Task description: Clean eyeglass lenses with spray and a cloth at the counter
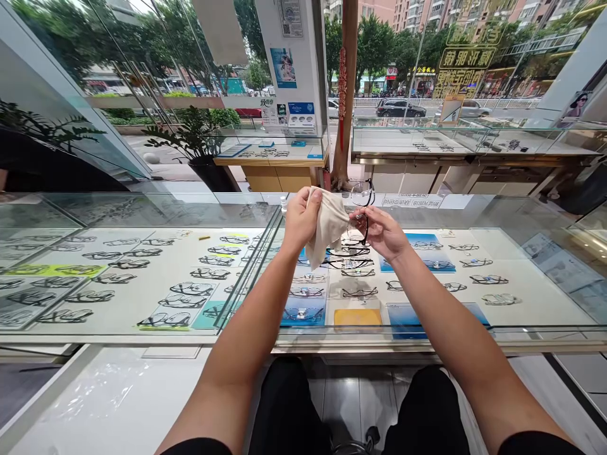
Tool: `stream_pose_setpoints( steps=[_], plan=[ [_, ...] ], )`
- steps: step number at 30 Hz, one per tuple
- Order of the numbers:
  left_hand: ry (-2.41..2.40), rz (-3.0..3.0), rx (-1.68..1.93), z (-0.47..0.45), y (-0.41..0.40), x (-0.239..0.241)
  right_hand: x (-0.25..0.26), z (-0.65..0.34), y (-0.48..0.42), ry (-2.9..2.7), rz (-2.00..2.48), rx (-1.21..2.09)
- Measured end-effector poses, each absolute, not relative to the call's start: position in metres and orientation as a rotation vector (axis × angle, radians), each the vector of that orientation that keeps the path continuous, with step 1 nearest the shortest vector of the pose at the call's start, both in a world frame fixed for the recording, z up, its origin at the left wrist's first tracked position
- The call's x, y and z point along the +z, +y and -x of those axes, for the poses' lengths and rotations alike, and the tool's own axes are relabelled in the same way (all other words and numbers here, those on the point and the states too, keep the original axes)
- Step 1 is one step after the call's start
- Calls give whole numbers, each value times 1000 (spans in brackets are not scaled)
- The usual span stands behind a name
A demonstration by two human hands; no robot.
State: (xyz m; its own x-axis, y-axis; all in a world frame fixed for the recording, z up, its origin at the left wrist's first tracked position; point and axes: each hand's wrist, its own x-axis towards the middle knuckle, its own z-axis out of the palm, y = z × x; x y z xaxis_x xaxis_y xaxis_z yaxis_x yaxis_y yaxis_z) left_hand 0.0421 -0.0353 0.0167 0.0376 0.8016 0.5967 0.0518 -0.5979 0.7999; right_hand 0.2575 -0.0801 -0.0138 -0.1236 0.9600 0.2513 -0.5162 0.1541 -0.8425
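My left hand (pixel 300 221) is closed on a beige cleaning cloth (pixel 326 229), which hangs down from my fingers. My right hand (pixel 382 231) pinches a pair of dark-rimmed glasses (pixel 361 203) by the frame, with the lenses raised above my fingers. The cloth touches the glasses at their left side. Both hands are held up over a glass display counter (pixel 142 328). Under its top lie several rows of glasses (pixel 192 289) on white, blue and yellow mats.
More glass showcases (pixel 412 140) stand across the aisle. A potted plant (pixel 203 142) sits at the back left, a red-wrapped pillar (pixel 345 95) at the middle. Large windows show a street with cars. My knees in black trousers (pixel 289 404) are below the counter.
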Motion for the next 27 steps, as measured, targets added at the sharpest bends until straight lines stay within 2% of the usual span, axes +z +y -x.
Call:
stream_pose_setpoints(
  steps=[8, 18, 27],
  plan=[
    [890, -1952, 1539, -46, -46, 20, -10, -254, -82, -965, 573, 1281],
    [678, -1941, 1382, -53, -52, 16, -10, -253, -82, -910, 563, 1243],
    [686, -1974, 1419, -53, -54, 17, -3, -246, -91, -1039, 544, 1209]
  ],
)
